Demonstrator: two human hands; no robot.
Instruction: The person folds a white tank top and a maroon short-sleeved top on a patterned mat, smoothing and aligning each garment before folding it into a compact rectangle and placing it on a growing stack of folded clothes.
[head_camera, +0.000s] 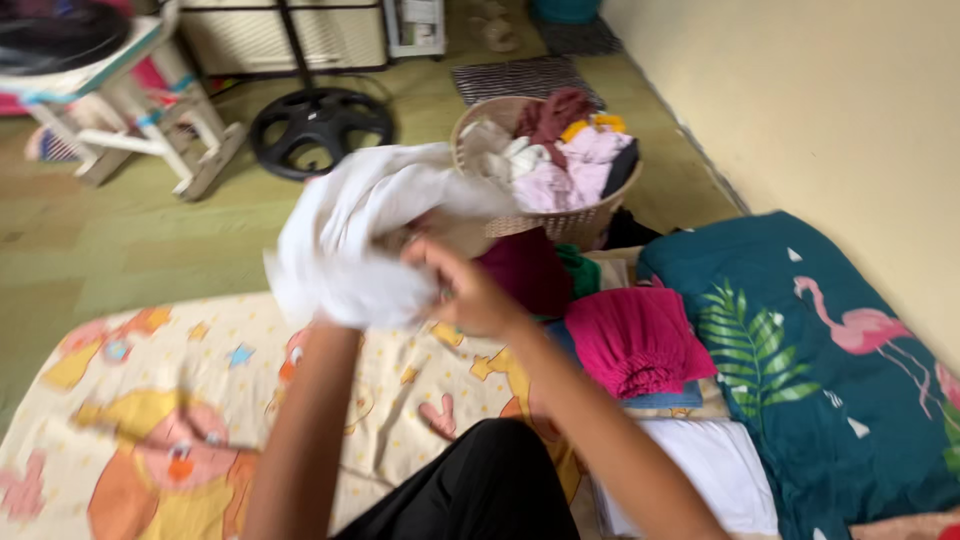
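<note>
Head view: white cloth garment (375, 235) bunched up in mid-air above the cartoon-printed yellow mat (150, 400). Left hand (345, 290) buried inside the fabric, grip impossible to tell. Right hand (465, 290) pinching the garment's lower edge, fingers closed on the cloth. Just behind, round woven laundry basket (560, 225) heaped with mixed clothes. To the right, folded pink garment (635, 340) on a small stack, folded white cloth (715, 470) nearer, teal flamingo-print pillow (830, 380) along the wall. Black wheel-shaped disc (320, 125) on the green floor.
</note>
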